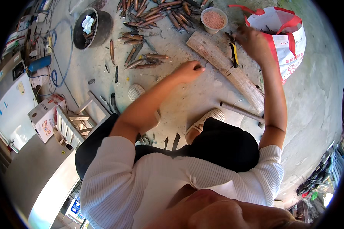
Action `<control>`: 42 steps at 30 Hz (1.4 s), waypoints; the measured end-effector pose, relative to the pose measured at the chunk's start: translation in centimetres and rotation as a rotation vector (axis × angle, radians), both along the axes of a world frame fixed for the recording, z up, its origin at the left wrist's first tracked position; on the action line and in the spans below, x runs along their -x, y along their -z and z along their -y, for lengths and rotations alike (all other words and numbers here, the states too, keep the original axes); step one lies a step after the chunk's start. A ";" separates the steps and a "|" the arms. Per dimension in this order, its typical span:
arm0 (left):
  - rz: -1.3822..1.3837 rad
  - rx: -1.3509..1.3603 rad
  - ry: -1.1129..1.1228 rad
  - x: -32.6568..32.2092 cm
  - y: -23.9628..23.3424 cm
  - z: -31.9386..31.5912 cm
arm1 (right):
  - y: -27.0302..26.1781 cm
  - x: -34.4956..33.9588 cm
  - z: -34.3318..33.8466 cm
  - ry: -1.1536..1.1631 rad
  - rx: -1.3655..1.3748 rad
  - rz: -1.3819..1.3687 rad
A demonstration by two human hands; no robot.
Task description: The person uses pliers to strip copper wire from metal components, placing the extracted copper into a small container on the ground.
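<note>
My left hand (191,71) hovers over the floor left of a long wooden board (232,71), its fingers curled; whether it holds something small I cannot tell. My right hand (250,40) is blurred, beside the open top of a white and red bag (292,45) that has dark pieces inside. A small dark thing shows at its fingertips, but whether it is held is unclear. A yellow and black handled tool (234,54) lies across the board. Near the board's far end stands a clear plastic tub of pinkish granules (213,20). Copper-coloured tubular parts (149,17) lie piled on the floor.
A black bucket (103,28) with tubular parts and a white crumpled piece stands at far left. A metal pipe (242,111) lies by my right foot. Left are a wooden stool (89,106), a printed carton (46,117), blue hose (70,54) and a blue cylinder (40,63).
</note>
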State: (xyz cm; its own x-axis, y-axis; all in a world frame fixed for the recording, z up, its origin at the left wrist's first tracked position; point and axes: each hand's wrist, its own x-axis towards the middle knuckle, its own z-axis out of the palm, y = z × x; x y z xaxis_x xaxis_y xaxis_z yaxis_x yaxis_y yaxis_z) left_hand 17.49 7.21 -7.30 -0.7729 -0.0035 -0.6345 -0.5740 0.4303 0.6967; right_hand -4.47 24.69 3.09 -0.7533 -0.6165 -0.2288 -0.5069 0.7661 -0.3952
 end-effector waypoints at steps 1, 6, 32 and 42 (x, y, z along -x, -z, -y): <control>-0.070 0.221 0.152 -0.4 -0.1 1.5 | 2.0 -0.6 -0.5 -0.032 -0.061 0.020; 0.183 0.796 0.506 -2.7 -1.2 11.8 | 10.3 -0.6 -2.6 0.155 -0.336 0.119; 0.187 0.577 0.540 -5.6 -6.2 16.2 | 5.2 -0.9 -4.9 0.285 0.046 0.484; 0.208 -0.543 -0.307 5.0 -12.8 10.0 | 2.9 -11.4 -3.2 0.377 0.698 1.607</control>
